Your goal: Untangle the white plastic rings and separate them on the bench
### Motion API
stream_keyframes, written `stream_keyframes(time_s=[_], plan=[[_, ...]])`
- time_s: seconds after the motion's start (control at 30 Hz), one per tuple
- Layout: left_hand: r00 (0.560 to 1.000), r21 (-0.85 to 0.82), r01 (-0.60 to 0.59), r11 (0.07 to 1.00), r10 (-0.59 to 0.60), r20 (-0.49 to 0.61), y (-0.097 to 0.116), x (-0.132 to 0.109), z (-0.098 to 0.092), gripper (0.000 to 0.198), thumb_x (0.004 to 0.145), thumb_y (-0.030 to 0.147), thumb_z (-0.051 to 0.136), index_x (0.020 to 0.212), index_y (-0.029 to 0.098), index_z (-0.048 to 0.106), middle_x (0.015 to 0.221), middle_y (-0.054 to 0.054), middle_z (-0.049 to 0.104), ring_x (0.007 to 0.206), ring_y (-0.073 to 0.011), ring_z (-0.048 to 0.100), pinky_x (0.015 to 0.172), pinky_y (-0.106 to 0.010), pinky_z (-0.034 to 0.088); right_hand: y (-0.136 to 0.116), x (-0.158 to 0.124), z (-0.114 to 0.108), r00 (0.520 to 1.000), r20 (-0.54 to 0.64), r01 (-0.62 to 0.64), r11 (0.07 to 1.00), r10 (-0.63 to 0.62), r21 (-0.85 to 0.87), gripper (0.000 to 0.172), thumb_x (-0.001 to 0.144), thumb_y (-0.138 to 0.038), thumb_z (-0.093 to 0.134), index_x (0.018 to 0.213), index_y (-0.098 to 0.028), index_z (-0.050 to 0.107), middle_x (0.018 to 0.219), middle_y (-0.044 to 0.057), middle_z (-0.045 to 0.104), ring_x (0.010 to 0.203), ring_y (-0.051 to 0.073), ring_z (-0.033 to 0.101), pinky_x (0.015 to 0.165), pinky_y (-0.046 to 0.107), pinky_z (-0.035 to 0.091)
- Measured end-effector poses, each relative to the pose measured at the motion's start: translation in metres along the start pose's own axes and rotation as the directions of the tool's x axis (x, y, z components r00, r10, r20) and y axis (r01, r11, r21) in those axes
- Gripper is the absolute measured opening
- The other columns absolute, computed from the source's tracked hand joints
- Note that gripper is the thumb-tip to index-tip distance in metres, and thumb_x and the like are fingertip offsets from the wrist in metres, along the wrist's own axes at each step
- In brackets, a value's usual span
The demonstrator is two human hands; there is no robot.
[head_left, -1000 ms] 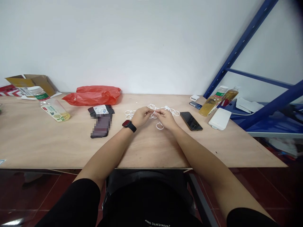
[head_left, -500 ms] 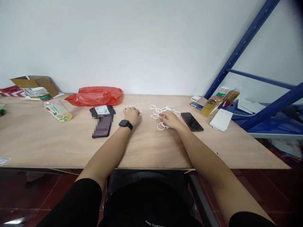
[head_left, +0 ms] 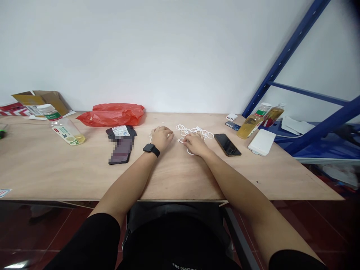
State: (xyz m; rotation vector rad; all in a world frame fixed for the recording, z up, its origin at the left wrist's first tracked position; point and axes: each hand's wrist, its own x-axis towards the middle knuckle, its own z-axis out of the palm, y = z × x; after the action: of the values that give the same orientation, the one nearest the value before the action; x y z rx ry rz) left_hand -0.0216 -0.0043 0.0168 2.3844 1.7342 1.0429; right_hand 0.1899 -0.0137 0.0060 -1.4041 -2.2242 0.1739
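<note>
Several white plastic rings with small eyelets lie in a loose cluster at mid-table. My right hand is at the near left side of them, thumb and fingertips pinched on a white ring at their edge. Another ring shows partly below that hand. To the left, my left hand hovers low over the wood, fingers loosely apart and pointing right, with nothing visible in them. White ring parts peek out on its left, mostly covered by the hand.
A black phone and white power bank lie right, near a drink bottle. Left are a red plastic bag, a dark package, another bottle and a cardboard box. Blue rack posts rise at right.
My left hand has shifted slightly right and its fingers have loosened; ring parts now show on its left. My right hand has moved left to a ring at the cluster's edge.
</note>
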Motion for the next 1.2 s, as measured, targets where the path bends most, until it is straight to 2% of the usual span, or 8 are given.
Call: stream_keyframes(time_s=[0.1, 0.2, 0.3, 0.4, 0.6, 0.77, 0.93, 1.2], plan=[[0.997, -0.093, -0.073, 0.993, 0.075, 0.017, 0.011, -0.002, 0.003, 0.029, 0.091, 0.033, 0.054, 0.109, 0.023, 0.074, 0.114, -0.009, 0.07, 0.11, -0.0284, 0.058, 0.1, -0.046, 0.037, 0.002, 0.003, -0.001, 0.996, -0.013, -0.072, 0.921, 0.083, 0.383, 0.012, 0.086, -0.029, 0.055, 0.085, -0.021, 0.063, 0.092, 0.005, 0.067, 0.09, 0.022, 0.06, 0.089, 0.039, 0.044], [0.989, -0.2, -0.139, 0.97, 0.146, 0.024, 0.018, -0.004, 0.007, 0.031, 0.091, 0.029, 0.054, 0.115, 0.021, 0.071, 0.115, -0.009, 0.07, 0.108, -0.0249, 0.061, 0.099, -0.041, 0.043, 0.001, 0.003, -0.003, 0.991, 0.052, -0.12, 0.685, 0.119, 0.718, 0.018, 0.084, -0.039, 0.057, 0.082, -0.021, 0.058, 0.086, 0.002, 0.066, 0.08, 0.018, 0.061, 0.081, 0.034, 0.048], [0.985, -0.339, -0.158, 0.927, 0.174, 0.016, 0.02, -0.006, 0.009, 0.027, 0.091, 0.027, 0.054, 0.111, 0.021, 0.072, 0.11, -0.007, 0.072, 0.099, -0.0205, 0.066, 0.092, -0.033, 0.049, -0.003, 0.001, -0.006, 0.98, 0.174, -0.199, 0.487, 0.097, 0.85, 0.026, 0.079, -0.046, 0.063, 0.08, -0.021, 0.057, 0.087, 0.002, 0.066, 0.077, 0.016, 0.062, 0.079, 0.032, 0.05], [0.984, -0.462, -0.146, 0.875, 0.179, 0.027, 0.02, -0.007, 0.009, 0.026, 0.093, 0.029, 0.052, 0.108, 0.021, 0.073, 0.104, -0.004, 0.075, 0.089, -0.0182, 0.068, 0.083, -0.03, 0.051, -0.006, -0.001, -0.008, 0.97, 0.228, -0.245, 0.395, 0.09, 0.885, 0.03, 0.075, -0.048, 0.068, 0.079, -0.02, 0.059, 0.086, 0.003, 0.068, 0.075, 0.016, 0.063, 0.077, 0.033, 0.052], [0.992, -0.547, -0.052, 0.835, 0.107, 0.07, 0.022, -0.007, 0.007, 0.023, 0.088, 0.037, 0.063, 0.094, 0.02, 0.077, 0.091, -0.003, 0.077, 0.079, -0.0187, 0.07, 0.073, -0.029, 0.053, -0.001, 0.003, -0.003, 0.979, -0.018, -0.091, 0.521, 0.201, 0.848, 0.028, 0.068, -0.043, 0.076, 0.085, -0.022, 0.068, 0.088, 0.002, 0.071, 0.085, 0.018, 0.064, 0.087, 0.035, 0.05], [0.997, -0.55, 0.002, 0.835, 0.038, 0.061, 0.026, -0.008, 0.006, 0.018, 0.083, 0.035, 0.07, 0.091, 0.022, 0.078, 0.091, -0.004, 0.077, 0.08, -0.0192, 0.071, 0.075, -0.03, 0.055, 0.005, 0.005, 0.002, 0.978, -0.074, -0.05, 0.564, 0.195, 0.824, 0.031, 0.068, -0.048, 0.076, 0.085, -0.022, 0.073, 0.088, 0.004, 0.073, 0.088, 0.022, 0.066, 0.086, 0.038, 0.051], [0.995, -0.455, -0.075, 0.887, 0.095, 0.022, 0.027, -0.009, 0.004, 0.017, 0.086, 0.035, 0.067, 0.093, 0.024, 0.078, 0.094, -0.003, 0.077, 0.084, -0.0196, 0.072, 0.077, -0.03, 0.054, 0.004, 0.004, 0.003, 0.973, -0.134, -0.008, 0.607, 0.188, 0.795, 0.03, 0.07, -0.048, 0.076, 0.085, -0.022, 0.076, 0.087, 0.005, 0.074, 0.087, 0.023, 0.068, 0.083, 0.038, 0.052], [0.969, -0.187, -0.221, 0.957, 0.237, 0.068, 0.034, -0.011, 0.002, 0.028, 0.096, 0.032, 0.051, 0.107, 0.024, 0.075, 0.101, -0.006, 0.076, 0.088, -0.0199, 0.07, 0.078, -0.029, 0.049, 0.003, 0.002, 0.001, 0.969, -0.154, -0.014, 0.661, 0.195, 0.751, 0.03, 0.07, -0.047, 0.076, 0.083, -0.02, 0.077, 0.086, 0.005, 0.076, 0.085, 0.023, 0.069, 0.08, 0.035, 0.053]])
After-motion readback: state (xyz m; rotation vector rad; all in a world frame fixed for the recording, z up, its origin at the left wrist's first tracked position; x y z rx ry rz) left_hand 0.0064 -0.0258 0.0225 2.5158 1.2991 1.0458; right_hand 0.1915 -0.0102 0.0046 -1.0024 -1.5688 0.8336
